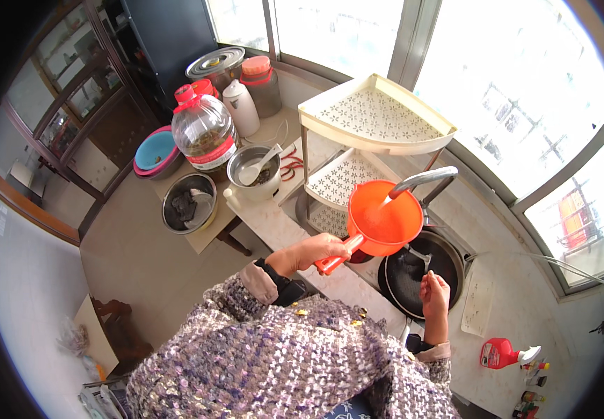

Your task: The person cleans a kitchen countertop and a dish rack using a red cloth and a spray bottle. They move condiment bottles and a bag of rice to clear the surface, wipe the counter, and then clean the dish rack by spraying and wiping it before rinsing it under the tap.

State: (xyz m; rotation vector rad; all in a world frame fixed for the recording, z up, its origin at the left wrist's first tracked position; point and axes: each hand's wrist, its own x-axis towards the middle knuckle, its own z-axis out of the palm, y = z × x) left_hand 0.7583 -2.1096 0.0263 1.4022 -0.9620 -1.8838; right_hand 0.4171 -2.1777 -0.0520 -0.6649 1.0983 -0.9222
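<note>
My left hand (pixel 323 250) is closed around the handle of an orange plastic dipper (pixel 385 222). The dipper is upright under the metal faucet spout (pixel 422 178), and water runs into it. My right hand (pixel 434 288) is just above a dark frying pan (pixel 446 262) in the sink area. Its fingers are pinched at the end of a pale grey piece (pixel 418 255), perhaps a handle or a tool, that reaches over the pan. Exactly how the fingers hold it is hard to see.
A cream corner rack (pixel 380 139) stands behind the dipper. To the left are a large oil bottle (pixel 205 131), a pot with a white ladle (pixel 254 183), a steel bowl (pixel 189 201) and a blue basin (pixel 155 151). A red spray bottle (pixel 499 353) lies on the right counter.
</note>
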